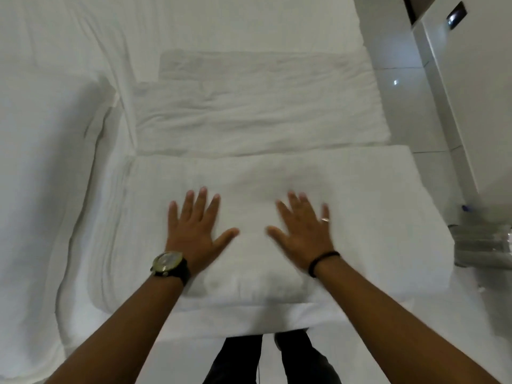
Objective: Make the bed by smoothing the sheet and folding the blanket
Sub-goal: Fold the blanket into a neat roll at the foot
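Two hands, left (pixel 194 231) and right (pixel 302 231), press flat, fingers spread, on the soft folded blanket (pixel 360 217).

Both hands, left (pixel 194 231) and right (pixel 302 231), lay flat on the blanket (pixel 360 206), which lay on the bed (pixel 41 162).

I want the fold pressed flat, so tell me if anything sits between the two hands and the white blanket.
Nothing visible does. The left hand and right hand lie open, fingers spread, directly over the folded white blanket, with no object between them and the cloth.
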The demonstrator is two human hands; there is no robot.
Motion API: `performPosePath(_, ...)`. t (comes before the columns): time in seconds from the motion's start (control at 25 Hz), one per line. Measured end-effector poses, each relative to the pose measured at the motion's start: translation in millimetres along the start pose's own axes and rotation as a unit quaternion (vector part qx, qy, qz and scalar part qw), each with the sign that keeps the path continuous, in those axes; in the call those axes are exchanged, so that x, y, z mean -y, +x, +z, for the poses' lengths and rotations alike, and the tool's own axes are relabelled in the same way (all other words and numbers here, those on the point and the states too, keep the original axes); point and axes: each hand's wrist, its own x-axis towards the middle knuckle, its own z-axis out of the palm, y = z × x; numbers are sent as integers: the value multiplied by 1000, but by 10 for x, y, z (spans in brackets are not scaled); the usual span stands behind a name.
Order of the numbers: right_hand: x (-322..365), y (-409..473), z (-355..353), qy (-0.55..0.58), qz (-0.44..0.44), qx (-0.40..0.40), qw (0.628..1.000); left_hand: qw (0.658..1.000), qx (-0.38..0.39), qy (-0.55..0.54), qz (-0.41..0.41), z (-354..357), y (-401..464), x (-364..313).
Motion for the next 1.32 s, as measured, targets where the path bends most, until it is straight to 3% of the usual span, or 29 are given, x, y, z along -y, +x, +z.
performPosePath(0.2,-1144,-848,354,-84,138,4,987,999,4,25,-19,262,-682,458)
performPosePath(0.28,-1191,-985,313,-105,171,-13,980,998,0,47,-35,222,-784,533)
performPosePath(0.4,-1007,-949,212,-51,225,-70,971,994,-30,43,-92,125,-907,660)
performPosePath(0.48,-563,-908,241,9,185,-115,976,991,-56,15,-122,103,-908,423)
performPosePath(0.6,-135,-1116,780,-52,-5,-138,989,997,-62,43,19,365,-1003,-214)
performPosePath(0.68,-567,-1235,941,-124,-89,-182,971,989,-63,97,92,527,-1081,-182)
performPosePath(0.84,-1521,-1543,859,-187,-28,-196,962,977,-62,185,89,542,-1298,251)
performPosePath(1.0,-1145,-1476,936,-210,9,-209,955,964,-146,219,45,704,-1410,139)
performPosePath(1.32,-1042,-928,1101,-252,-35,-199,946,960,-126,247,36,883,-908,116)
